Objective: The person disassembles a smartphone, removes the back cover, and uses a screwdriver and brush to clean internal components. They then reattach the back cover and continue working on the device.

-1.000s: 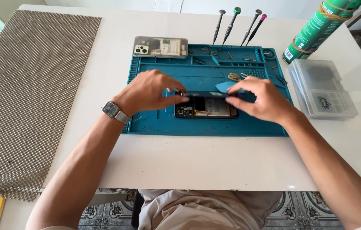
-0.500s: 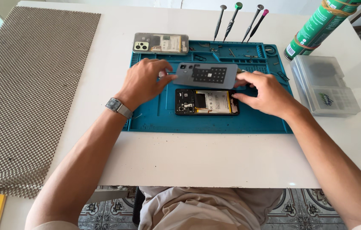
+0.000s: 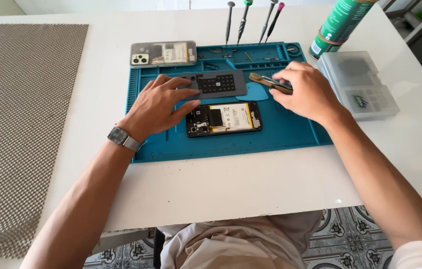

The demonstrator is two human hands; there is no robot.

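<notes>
An opened phone [image 3: 224,118] with its battery and boards exposed lies on the blue work mat [image 3: 290,129]. Its grey back cover [image 3: 217,83] lies flat just behind it. My left hand [image 3: 160,103] rests on the mat, fingers spread, fingertips touching the left end of the cover and the phone's left edge. My right hand [image 3: 304,91] is to the right of the cover, fingers closing on a pair of tweezers with tan grips [image 3: 267,82] that lies on the mat. A blue pick [image 3: 251,93] lies beside the cover.
A second phone in a clear case [image 3: 163,53] sits at the mat's back left corner. Three screwdrivers [image 3: 249,21] stand along the back edge. A green can [image 3: 339,25] and a clear parts box [image 3: 358,84] are at the right. A grey mesh mat [image 3: 17,124] covers the table's left.
The back cover was lifted off the phone, carried back and laid flat on the mat. My right hand let go of it and moved right onto the tweezers.
</notes>
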